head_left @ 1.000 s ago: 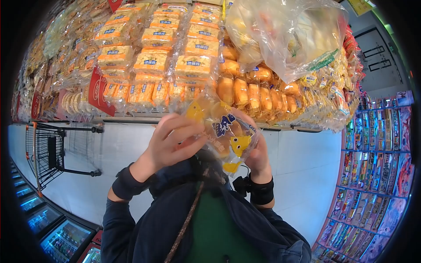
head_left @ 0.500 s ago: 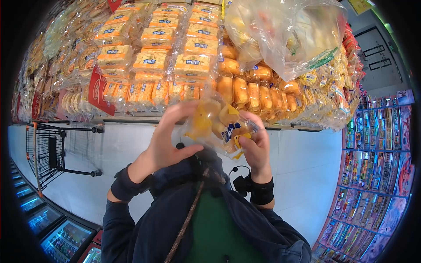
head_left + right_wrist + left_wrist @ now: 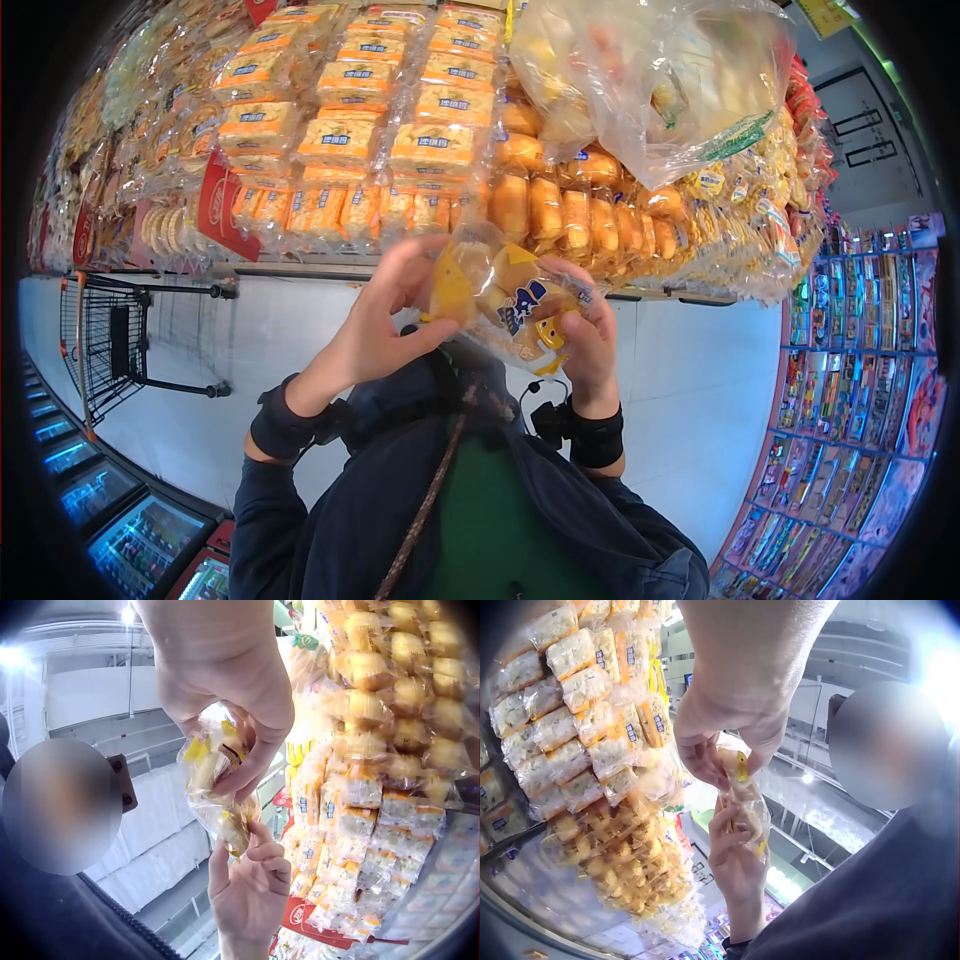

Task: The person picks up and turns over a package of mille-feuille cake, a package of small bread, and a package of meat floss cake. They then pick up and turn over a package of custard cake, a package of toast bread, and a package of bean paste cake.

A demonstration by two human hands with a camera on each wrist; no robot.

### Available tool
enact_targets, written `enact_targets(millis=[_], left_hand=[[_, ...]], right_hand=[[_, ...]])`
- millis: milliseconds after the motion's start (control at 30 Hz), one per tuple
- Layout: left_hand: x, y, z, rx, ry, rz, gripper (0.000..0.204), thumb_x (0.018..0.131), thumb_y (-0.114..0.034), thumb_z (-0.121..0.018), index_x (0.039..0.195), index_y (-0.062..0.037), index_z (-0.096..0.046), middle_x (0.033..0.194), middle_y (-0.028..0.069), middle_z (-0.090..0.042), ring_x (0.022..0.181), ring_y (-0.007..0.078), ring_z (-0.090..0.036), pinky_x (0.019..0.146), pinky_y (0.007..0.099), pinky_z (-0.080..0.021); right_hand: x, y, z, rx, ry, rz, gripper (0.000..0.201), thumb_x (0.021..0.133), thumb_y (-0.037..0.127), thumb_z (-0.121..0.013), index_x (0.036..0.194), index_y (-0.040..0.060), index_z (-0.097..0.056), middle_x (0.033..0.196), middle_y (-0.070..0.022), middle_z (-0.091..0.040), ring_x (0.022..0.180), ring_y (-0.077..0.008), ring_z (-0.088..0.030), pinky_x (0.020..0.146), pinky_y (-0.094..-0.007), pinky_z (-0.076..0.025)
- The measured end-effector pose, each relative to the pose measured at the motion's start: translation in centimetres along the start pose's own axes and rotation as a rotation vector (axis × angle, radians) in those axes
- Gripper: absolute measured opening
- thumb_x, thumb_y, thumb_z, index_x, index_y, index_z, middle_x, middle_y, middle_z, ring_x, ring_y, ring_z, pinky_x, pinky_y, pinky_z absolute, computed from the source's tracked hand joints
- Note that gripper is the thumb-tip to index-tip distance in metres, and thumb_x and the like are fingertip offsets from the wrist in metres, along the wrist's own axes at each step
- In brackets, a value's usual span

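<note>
Between both hands, in front of the chest, is a clear bag of small bread rolls [image 3: 490,290] with yellow cartoon shapes and blue lettering. My left hand [image 3: 385,310] grips its left side, thumb in front and fingers behind. On the right side my right hand [image 3: 590,335] pinches the bag, thumb on the printed face. From the left wrist view, the left hand [image 3: 731,735] holds the upper end of the bag, with the right hand [image 3: 739,862] below. The right wrist view has the right hand [image 3: 232,727] curled over the bag and the left hand [image 3: 251,900] at its far end.
A sloping display bears stacked packs of orange-and-white pastries [image 3: 340,135] and wrapped bread rolls [image 3: 545,210]. A large clear plastic bag [image 3: 660,90] lies on the display's right part. A shopping cart [image 3: 110,345] stands left; shelves of packets [image 3: 850,390] line the right.
The bag has turned and tilted between the hands. My left hand opened wider around its left side, then closed its thumb onto it; the right thumb has come onto the front.
</note>
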State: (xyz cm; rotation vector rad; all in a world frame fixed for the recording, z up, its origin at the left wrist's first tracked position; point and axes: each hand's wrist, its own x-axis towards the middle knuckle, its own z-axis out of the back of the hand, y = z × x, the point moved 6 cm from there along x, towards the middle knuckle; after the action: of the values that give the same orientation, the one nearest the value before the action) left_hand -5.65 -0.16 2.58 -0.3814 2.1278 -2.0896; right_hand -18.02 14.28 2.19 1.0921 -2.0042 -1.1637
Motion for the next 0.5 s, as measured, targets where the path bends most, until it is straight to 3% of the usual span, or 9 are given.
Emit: enact_targets(millis=[100, 200, 500], left_hand=[[0.4, 0.2, -0.7, -0.049, -0.012, 0.003, 0.069, 0.077, 0.002, -0.061, 0.133, -0.0066, -0.021, 0.112, 0.0107, -0.052, 0.099, 0.0154, -0.050, 0.086, 0.0271, -0.036], [0.9, 0.0, -1.4, -0.028, -0.076, -0.052, 0.066, 0.076, 0.004, -0.062, 0.131, -0.0074, -0.028, 0.102, 0.0072, -0.054, 0.088, 0.0132, -0.054, 0.081, 0.0290, -0.043], [2.8, 0.0, -4.3, 0.001, -0.099, -0.003, 0.065, 0.076, 0.006, -0.061, 0.130, -0.0072, -0.028, 0.110, 0.0086, -0.055, 0.098, 0.0148, -0.054, 0.085, 0.0286, -0.040]], right_hand=[[0.0, 0.2, 0.6, -0.004, 0.006, -0.012, 0.054, 0.082, 0.018, -0.058, 0.125, -0.0058, -0.038, 0.113, -0.0125, -0.054, 0.097, -0.0182, -0.057, 0.087, -0.0290, -0.042], [0.2, 0.5, 1.4, -0.001, 0.025, -0.023, 0.054, 0.082, 0.020, -0.059, 0.125, -0.0055, -0.039, 0.113, -0.0124, -0.055, 0.098, -0.0179, -0.057, 0.088, -0.0290, -0.042], [0.6, 2.4, 5.0, -0.027, 0.081, -0.072, 0.050, 0.083, 0.021, -0.058, 0.123, -0.0042, -0.042, 0.118, -0.0114, -0.052, 0.106, -0.0163, -0.051, 0.091, -0.0284, -0.040]])
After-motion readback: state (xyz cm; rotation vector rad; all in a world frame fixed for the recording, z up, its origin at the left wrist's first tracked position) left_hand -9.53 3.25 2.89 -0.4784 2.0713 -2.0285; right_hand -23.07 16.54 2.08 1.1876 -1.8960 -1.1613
